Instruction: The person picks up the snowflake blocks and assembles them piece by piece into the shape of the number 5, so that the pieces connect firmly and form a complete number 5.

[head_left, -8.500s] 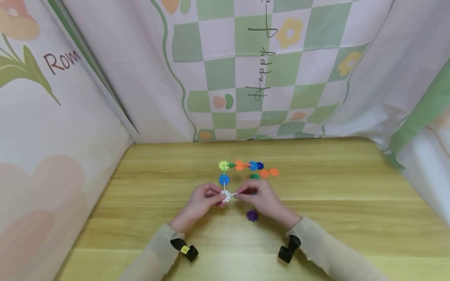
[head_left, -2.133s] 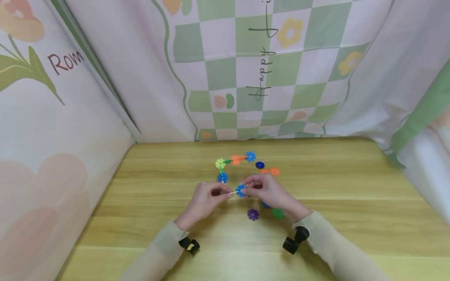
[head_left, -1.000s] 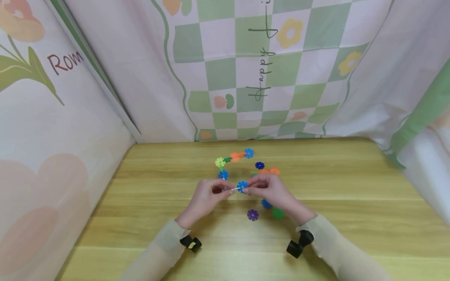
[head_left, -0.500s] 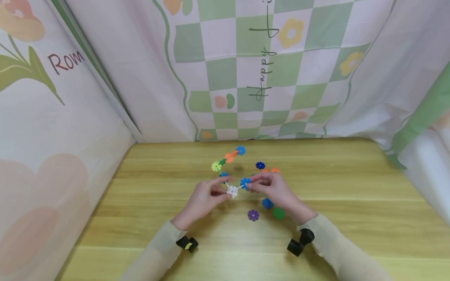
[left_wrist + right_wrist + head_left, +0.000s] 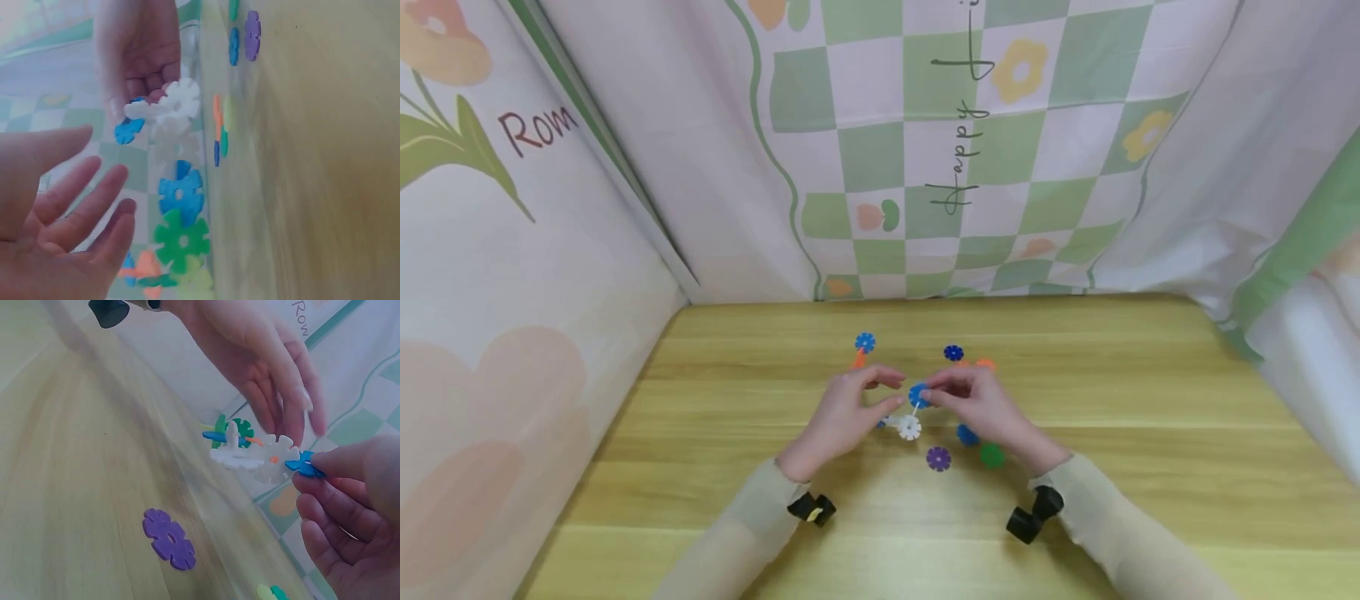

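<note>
My right hand (image 5: 985, 408) pinches a blue snowflake disc (image 5: 915, 395) between thumb and fingers. That disc is the end of a chain of interlocked plastic snowflake discs, raised off the table. A white disc (image 5: 910, 428) slots onto it edge-on, followed by more white pieces. Further along, the left wrist view shows a blue disc (image 5: 181, 195), a green disc (image 5: 181, 240) and yellow-green and orange ones. Another blue disc (image 5: 865, 342) forms the far end. My left hand (image 5: 838, 417) is spread beside the chain, fingers apart and holding nothing; it hides the middle discs in the head view.
Loose discs lie on the wooden table (image 5: 737, 500): purple (image 5: 938, 458), green (image 5: 992, 456), blue (image 5: 967, 434) and dark blue (image 5: 953, 352). Orange discs (image 5: 987, 364) sit partly behind my right hand. A checked curtain (image 5: 925, 167) hangs at the back.
A white disc and then a blue one have joined the chain's near end. In the last half second my left hand has let go, and the chain's far end has swung left.
</note>
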A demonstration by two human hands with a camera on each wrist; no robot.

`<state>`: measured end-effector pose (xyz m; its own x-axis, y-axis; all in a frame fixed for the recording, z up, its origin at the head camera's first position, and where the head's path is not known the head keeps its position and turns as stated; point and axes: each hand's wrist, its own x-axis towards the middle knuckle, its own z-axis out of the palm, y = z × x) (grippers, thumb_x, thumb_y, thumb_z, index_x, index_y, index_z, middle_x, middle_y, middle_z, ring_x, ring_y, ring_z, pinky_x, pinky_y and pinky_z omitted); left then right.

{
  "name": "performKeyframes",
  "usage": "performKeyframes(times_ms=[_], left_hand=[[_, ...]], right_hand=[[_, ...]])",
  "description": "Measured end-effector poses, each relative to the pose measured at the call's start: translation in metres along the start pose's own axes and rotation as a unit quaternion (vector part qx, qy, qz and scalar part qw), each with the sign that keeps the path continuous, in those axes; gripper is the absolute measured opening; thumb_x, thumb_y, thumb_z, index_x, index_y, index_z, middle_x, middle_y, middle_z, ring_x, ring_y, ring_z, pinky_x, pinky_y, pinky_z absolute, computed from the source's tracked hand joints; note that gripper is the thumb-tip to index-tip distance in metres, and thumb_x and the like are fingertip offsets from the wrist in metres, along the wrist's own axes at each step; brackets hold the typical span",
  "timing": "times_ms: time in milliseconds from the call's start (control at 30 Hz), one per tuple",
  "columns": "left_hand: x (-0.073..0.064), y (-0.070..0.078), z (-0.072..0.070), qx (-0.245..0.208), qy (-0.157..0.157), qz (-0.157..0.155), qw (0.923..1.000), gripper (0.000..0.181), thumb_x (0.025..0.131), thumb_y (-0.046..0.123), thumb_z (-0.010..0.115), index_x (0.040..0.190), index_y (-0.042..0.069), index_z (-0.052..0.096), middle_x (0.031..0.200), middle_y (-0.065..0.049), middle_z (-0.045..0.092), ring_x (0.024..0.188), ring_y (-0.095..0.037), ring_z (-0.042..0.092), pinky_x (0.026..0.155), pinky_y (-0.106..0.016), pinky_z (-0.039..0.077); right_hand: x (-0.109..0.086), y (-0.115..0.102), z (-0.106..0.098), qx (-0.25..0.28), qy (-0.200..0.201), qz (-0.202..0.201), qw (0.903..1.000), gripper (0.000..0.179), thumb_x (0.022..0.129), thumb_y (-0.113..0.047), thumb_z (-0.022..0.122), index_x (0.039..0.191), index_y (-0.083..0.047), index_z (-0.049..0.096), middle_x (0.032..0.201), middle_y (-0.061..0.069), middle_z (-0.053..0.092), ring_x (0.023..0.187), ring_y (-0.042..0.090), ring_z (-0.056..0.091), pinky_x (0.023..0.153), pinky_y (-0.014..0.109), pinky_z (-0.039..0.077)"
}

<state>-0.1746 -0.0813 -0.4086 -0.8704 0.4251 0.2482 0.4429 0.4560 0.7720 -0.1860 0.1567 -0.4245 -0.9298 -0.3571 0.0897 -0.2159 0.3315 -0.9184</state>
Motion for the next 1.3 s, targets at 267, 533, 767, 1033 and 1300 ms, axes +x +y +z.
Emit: performKeyframes(times_ms=[267, 533, 767, 1033, 1300], left_hand=[[0.001, -0.003, 0.01, 0.007, -0.034, -0.037, 0.9987, 0.017, 0.105, 0.023, 0.061, 0.112, 0.011, 0.07, 0.104, 0.005, 0.071, 0.1, -0.013, 0.066, 0.094, -0.038, 0.053], [0.002, -0.005, 0.015, -0.023, -0.033, -0.043, 0.9983, 0.016, 0.107, 0.018, 0.056, 0.109, 0.008, 0.067, 0.094, 0.004, 0.068, 0.08, -0.013, 0.065, 0.068, -0.028, 0.055], [0.0, -0.007, 0.017, -0.034, -0.026, -0.072, 0.9965, 0.015, 0.107, 0.021, 0.056, 0.108, 0.01, 0.066, 0.089, 0.006, 0.068, 0.075, -0.018, 0.066, 0.06, -0.028, 0.053], [-0.001, -0.007, 0.02, -0.047, -0.031, -0.091, 0.9942, 0.02, 0.106, 0.031, 0.058, 0.106, 0.012, 0.066, 0.071, -0.007, 0.066, 0.047, -0.009, 0.044, 0.041, -0.023, 0.035], [-0.001, -0.008, 0.023, -0.046, -0.038, -0.083, 0.9947, 0.016, 0.106, 0.027, 0.059, 0.101, 0.013, 0.065, 0.077, 0.001, 0.068, 0.061, -0.014, 0.06, 0.05, -0.024, 0.047]], right_hand=[[0.002, -0.004, 0.004, 0.009, 0.001, -0.01, 0.9999, 0.014, 0.095, -0.021, 0.075, 0.103, -0.01, 0.074, 0.093, 0.004, 0.072, 0.088, 0.039, 0.067, 0.077, 0.052, 0.057], [0.002, -0.005, 0.0, 0.034, 0.006, -0.008, 0.9994, 0.021, 0.097, -0.024, 0.073, 0.109, -0.006, 0.074, 0.096, 0.005, 0.074, 0.093, 0.04, 0.067, 0.081, 0.055, 0.056], [-0.004, 0.007, -0.019, 0.015, 0.002, -0.001, 0.9999, 0.027, 0.098, -0.021, 0.071, 0.114, 0.001, 0.071, 0.1, 0.007, 0.073, 0.096, 0.038, 0.067, 0.084, 0.05, 0.057], [-0.02, 0.023, -0.041, -0.113, -0.035, 0.015, 0.9929, 0.025, 0.088, -0.016, 0.081, 0.108, -0.003, 0.074, 0.093, 0.001, 0.07, 0.085, 0.021, 0.064, 0.074, 0.03, 0.056], [-0.032, 0.026, -0.047, -0.178, -0.072, 0.038, 0.9807, 0.036, 0.079, -0.025, 0.089, 0.106, -0.007, 0.074, 0.093, -0.001, 0.067, 0.084, 0.017, 0.06, 0.073, 0.029, 0.054]])
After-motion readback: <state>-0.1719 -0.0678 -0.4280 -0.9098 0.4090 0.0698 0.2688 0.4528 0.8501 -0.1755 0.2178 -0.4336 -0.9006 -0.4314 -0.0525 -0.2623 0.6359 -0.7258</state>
